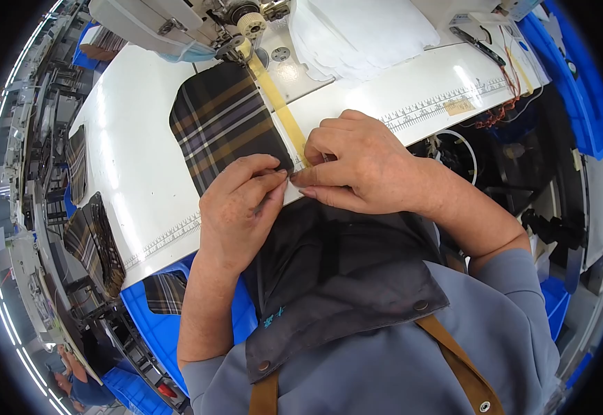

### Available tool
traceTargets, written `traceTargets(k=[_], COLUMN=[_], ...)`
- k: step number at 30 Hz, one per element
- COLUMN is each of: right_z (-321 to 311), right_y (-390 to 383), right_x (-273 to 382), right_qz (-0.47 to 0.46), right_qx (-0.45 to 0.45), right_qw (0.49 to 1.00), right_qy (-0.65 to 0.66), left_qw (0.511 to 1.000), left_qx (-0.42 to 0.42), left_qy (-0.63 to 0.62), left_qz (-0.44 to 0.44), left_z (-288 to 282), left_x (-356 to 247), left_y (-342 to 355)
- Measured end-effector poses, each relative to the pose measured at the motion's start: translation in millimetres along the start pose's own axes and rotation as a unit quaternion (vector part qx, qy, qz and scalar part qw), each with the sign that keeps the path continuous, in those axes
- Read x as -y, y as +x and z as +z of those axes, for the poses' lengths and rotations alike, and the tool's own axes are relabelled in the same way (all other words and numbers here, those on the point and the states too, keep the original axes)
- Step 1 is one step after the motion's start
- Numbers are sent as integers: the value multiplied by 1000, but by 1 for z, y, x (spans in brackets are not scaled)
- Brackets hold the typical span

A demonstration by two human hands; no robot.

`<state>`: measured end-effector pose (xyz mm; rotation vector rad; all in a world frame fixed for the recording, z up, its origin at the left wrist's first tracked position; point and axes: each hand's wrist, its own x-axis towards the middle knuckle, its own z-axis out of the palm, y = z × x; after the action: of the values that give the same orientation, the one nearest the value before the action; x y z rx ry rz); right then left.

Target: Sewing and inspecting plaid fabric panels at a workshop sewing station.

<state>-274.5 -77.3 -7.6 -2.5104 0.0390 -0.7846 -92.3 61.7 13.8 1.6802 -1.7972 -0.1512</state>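
A dark plaid fabric piece (225, 124) with tan, white and purple stripes lies flat on the white table, its far end close to the sewing machine (246, 28). My left hand (242, 197) is closed in a pinch at its near right corner. Along the fabric's right edge runs a narrow yellow strip (277, 97), from under the machine down to my right hand (363, 166). The fingers of that hand are curled and pressed together beside the same corner, almost touching my left fingertips. What lies between them is hidden.
White cloths (360, 34) are heaped right of the machine. Printed ruler scales (446, 104) follow the table's front edge. A black-handled tool (478, 45) and wires lie at the far right. More plaid pieces (94, 245) hang at the left, above a blue bin (152, 325).
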Motion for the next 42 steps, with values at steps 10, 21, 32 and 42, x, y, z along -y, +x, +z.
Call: traceTargets(k=[10, 21, 32, 42], right_z=[0, 2, 7, -3], right_y=[1, 12, 26, 33], right_x=[2, -6, -10, -20], right_qz=[3, 8, -132, -92], right_qx=[6, -49, 20, 22], right_qw=[1000, 999, 983, 994], right_qy=[0, 5, -123, -47], left_qw=[1000, 996, 988, 993], left_qx=[-11, 17, 103, 96], left_qy=[-6, 71, -104, 60], left_qz=[20, 55, -49, 33], left_z=[3, 1, -22, -11], left_x=[4, -2, 27, 50], left_y=[-3, 5, 27, 37])
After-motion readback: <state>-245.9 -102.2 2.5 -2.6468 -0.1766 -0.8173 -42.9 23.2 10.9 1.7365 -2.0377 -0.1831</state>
